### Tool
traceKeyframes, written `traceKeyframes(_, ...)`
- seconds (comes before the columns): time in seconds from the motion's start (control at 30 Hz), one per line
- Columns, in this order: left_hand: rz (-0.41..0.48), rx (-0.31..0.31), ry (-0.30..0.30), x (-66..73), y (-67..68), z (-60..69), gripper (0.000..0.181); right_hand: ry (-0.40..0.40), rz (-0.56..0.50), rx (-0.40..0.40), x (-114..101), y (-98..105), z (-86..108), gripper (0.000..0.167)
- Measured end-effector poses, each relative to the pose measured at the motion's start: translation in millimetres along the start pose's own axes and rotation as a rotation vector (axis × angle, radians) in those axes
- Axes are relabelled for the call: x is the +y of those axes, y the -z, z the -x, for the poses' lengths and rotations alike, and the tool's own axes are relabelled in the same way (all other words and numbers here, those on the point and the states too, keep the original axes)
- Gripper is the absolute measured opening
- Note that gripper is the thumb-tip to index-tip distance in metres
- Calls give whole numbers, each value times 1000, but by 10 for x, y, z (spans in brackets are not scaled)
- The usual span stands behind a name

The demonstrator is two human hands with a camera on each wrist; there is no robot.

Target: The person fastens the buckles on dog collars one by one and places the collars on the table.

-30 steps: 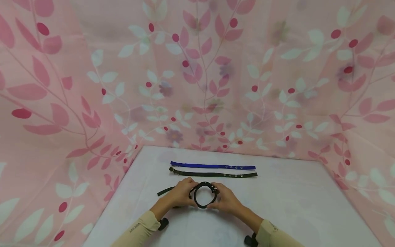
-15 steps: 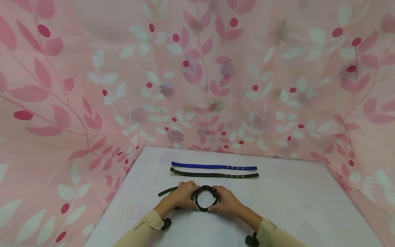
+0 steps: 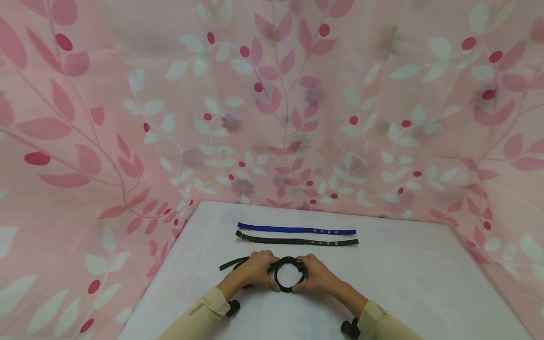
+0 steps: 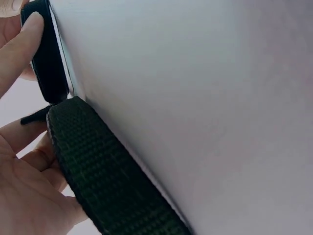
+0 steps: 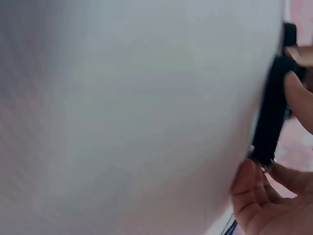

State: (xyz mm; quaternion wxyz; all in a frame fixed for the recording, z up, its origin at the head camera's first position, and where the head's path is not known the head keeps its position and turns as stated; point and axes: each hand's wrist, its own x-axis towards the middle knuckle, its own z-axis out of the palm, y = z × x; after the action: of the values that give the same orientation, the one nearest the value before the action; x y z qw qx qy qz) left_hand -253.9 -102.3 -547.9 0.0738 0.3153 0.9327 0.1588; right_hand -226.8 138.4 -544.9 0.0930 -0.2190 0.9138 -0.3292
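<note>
Both hands hold a dark collar (image 3: 290, 259) bent into a ring near the table's front. My left hand (image 3: 257, 270) grips its left side, and my right hand (image 3: 318, 276) grips the right side. In the left wrist view, a thumb presses the dark band (image 4: 48, 63). A dark green woven strap (image 4: 107, 171) runs from there past the palm. Its pointed-out end (image 3: 229, 263) shows beyond the left hand in the head view; whether it belongs to the ring I cannot tell. In the right wrist view, thumb and fingers pinch the band (image 5: 270, 117).
Behind the hands, a blue collar (image 3: 293, 229) and a dark green collar (image 3: 289, 241) lie straight and side by side, with eyelets toward the right. The white table (image 3: 408, 278) is bordered by pink floral cloth (image 3: 331, 141).
Both hands and the ring have shifted slightly right and nearer the body, with the grip held. The camera view has drifted a little. The two straight collars stay put.
</note>
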Motion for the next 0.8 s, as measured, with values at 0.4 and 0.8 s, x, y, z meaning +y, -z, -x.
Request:
traceKeyframes(0.4, -33, -8, 23, 55, 91, -34, 68, -37, -19, -9, -1, 83, -24, 84)
traceKeyframes(0.8, 54, 160, 55, 3, 289, 206, 69, -41, 17, 54, 89, 179, 115, 103)
